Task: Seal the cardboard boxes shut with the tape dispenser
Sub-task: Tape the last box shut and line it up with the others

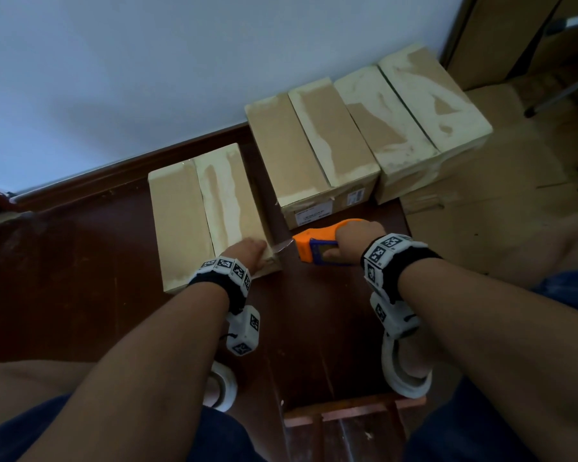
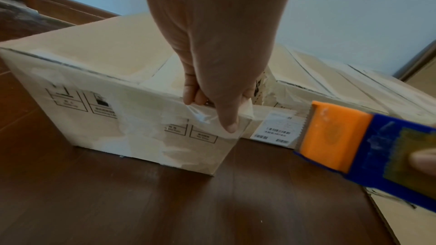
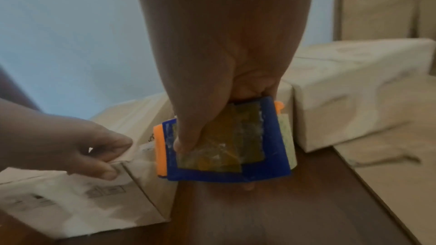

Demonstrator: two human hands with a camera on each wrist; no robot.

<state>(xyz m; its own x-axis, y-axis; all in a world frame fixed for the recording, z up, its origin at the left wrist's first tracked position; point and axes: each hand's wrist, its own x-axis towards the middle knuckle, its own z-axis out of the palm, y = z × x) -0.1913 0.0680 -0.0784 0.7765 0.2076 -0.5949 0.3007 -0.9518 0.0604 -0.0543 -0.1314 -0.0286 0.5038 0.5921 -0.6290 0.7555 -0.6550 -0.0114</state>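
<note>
The nearest cardboard box (image 1: 181, 221) lies on the dark wooden floor, its top seam covered with pale tape. My left hand (image 1: 246, 250) sits on its near right corner. In the left wrist view this hand (image 2: 212, 113) pinches a crumpled tape end (image 2: 200, 116) against the box (image 2: 94, 85), thumb on the front face, fingers on the top edge. My right hand (image 1: 354, 240) grips the orange and blue tape dispenser (image 1: 314, 241) just right of that corner, with a short shiny strip stretched between them. The dispenser (image 3: 259, 159) is held by the thumb on its blue side.
Two more taped boxes (image 1: 314, 155) (image 1: 411, 111) stand in a row along the white wall. Flattened cardboard (image 1: 481, 228) covers the floor at right. A wooden frame (image 1: 347, 415) lies between my feet, which wear white slippers (image 1: 404, 371).
</note>
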